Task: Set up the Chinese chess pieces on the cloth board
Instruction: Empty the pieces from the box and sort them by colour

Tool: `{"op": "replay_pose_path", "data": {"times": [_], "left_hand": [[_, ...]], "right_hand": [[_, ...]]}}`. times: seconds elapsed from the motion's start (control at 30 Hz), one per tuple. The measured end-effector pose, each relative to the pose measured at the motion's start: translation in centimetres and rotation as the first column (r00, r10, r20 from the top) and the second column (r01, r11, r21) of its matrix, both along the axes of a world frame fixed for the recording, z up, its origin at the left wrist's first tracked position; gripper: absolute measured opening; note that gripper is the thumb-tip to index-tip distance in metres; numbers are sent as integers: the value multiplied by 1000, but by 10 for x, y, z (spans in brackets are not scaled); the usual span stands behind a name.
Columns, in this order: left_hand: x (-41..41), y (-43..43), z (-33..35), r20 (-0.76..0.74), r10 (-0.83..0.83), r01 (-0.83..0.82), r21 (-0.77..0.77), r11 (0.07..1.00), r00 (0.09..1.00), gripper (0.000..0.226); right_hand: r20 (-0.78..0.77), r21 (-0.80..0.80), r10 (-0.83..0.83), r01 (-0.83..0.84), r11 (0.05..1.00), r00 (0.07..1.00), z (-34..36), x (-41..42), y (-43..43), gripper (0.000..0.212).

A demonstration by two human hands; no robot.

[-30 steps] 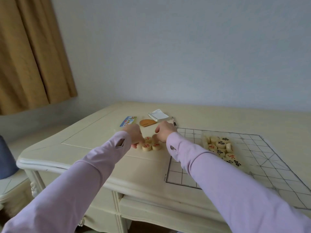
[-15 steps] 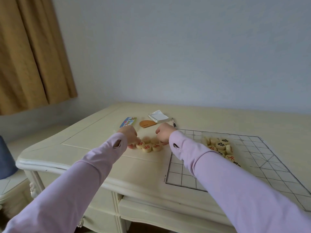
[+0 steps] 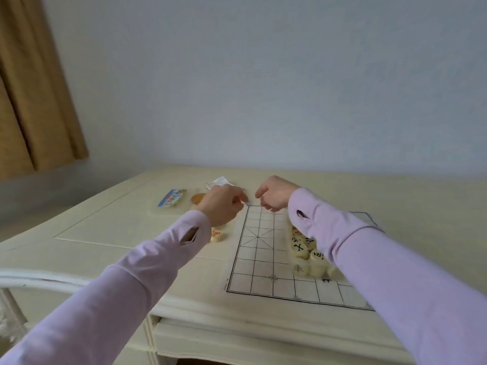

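The cloth board (image 3: 263, 262) lies on the cream table (image 3: 126, 233), its grid running off to the right under my right sleeve. A pile of pale round chess pieces (image 3: 303, 252) with black and red characters sits on the board, partly hidden by that sleeve. One red-marked piece (image 3: 217, 236) lies off the board beside my left wrist. My left hand (image 3: 224, 205) hovers at the board's far left corner with its fingers curled tight. My right hand (image 3: 274, 196) is just right of it, fist-like over the far edge. Whatever the hands hold is hidden.
Beyond the hands lie a colourful card (image 3: 172, 198), a brown oval object (image 3: 197, 198) and a small spiral notepad (image 3: 220, 181). A curtain (image 3: 34, 101) hangs at the left. The table's front edge and a drawer (image 3: 237, 335) are close below.
Both hands have lifted from the group of red pieces left of the board and moved to the board's far left corner. Fewer red pieces show off the board. The view has turned left.
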State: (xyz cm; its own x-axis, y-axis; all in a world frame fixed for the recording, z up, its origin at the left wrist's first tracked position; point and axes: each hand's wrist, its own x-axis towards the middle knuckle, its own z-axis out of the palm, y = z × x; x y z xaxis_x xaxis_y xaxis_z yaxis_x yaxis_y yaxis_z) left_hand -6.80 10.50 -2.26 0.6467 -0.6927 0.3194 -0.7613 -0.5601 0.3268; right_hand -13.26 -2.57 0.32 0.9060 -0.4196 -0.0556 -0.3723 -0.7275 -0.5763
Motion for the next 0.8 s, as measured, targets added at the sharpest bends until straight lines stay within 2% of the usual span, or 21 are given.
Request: {"op": "replay_pose_path", "data": {"times": [0.1,0.27,0.37,0.53,0.63,0.73,0.8], "left_hand": [[-15,-23,-4,-37,-129,130,20,991,991,26],[-33,-58,-3,-68,-222,229,123,966,973,26],[-42,-75,1,-72,-237,246,170,954,969,26],[-52,-98,4,-30,-256,255,251,934,966,28],[-54,-111,1,-36,-271,270,290,918,962,31],[-55,-123,-5,-10,-282,269,336,903,959,34],[-54,-131,-11,-18,-272,261,358,897,962,34]], "right_hand": [[-5,-35,-56,56,998,998,-2,-20,-29,31],[-73,-236,-112,92,967,991,-5,-49,-69,28],[-106,-328,-121,80,941,987,-10,-60,-84,30],[-233,-379,-60,-33,925,971,-14,-65,-94,36],[-282,-435,-37,-94,895,959,-20,-61,-94,33],[-307,-455,-32,-117,883,951,-25,-58,-95,18],[-309,-459,-37,-115,881,950,-27,-57,-97,18]]}}
